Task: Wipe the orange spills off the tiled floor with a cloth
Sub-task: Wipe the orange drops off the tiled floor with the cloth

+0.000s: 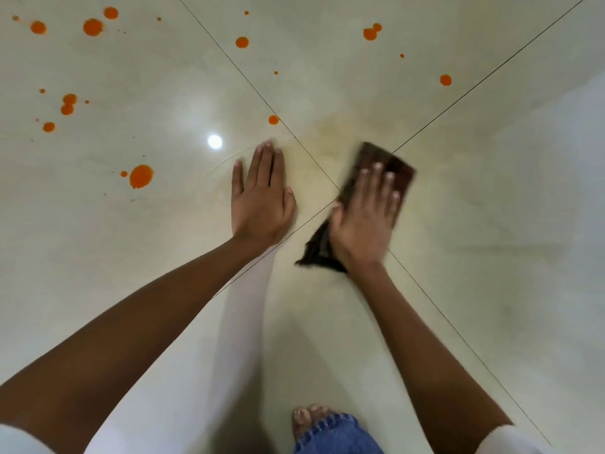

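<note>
Bare foot [307, 421] nearest; right hand [363, 217] pressed flat on dark cloth [389, 165], left hand [260, 198] splayed empty on tiled floor [491, 257]; nearest orange spill [273, 119] just beyond left fingertips, others farther left.

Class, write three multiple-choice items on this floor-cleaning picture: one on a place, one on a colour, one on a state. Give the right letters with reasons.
1. Where is the cloth?
A. under the right hand
B. under the left hand
C. beside the foot

2. What colour are the spills?
A. green
B. orange
C. blue

3. How does the left hand lie?
A. in a fist
B. raised in the air
C. flat, palm down on the tiled floor

Key: 1 A, the dark cloth shows past the right hand's fingers and wrist. 2 B, every drop is orange. 3 C, its fingers are spread flat on the tile.
</note>
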